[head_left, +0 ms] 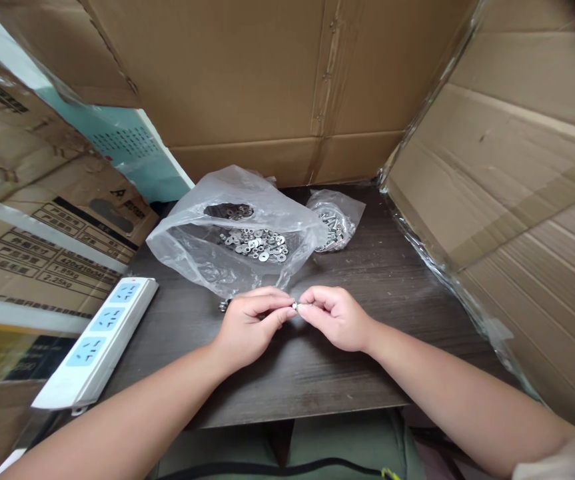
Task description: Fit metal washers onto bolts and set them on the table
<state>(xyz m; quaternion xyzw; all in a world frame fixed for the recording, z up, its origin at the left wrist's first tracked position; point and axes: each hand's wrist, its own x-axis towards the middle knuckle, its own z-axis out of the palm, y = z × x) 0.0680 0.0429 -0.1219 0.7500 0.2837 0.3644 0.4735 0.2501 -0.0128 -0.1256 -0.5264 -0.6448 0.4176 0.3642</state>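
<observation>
Both hands meet above the dark table, fingertips nearly touching. My left hand (253, 327) is closed in a pinch on a small bright metal piece (294, 306), most of it covered by thumb and forefinger. From the other side my right hand (340, 318) is closed too, pinching what looks like a small screw, largely hidden by the fingers. Just behind them lies an open clear plastic bag (187, 250) with many loose metal washers (262, 247) inside. A few dark metal pieces (224, 305) show beside my left hand.
A smaller clear bag of screws (334, 227) sits behind my right hand. To the left is a white power strip (100, 343). Cardboard walls (267, 80) enclose the dark wooden table (367, 280) at the back and both sides. Its front edge is near my forearms.
</observation>
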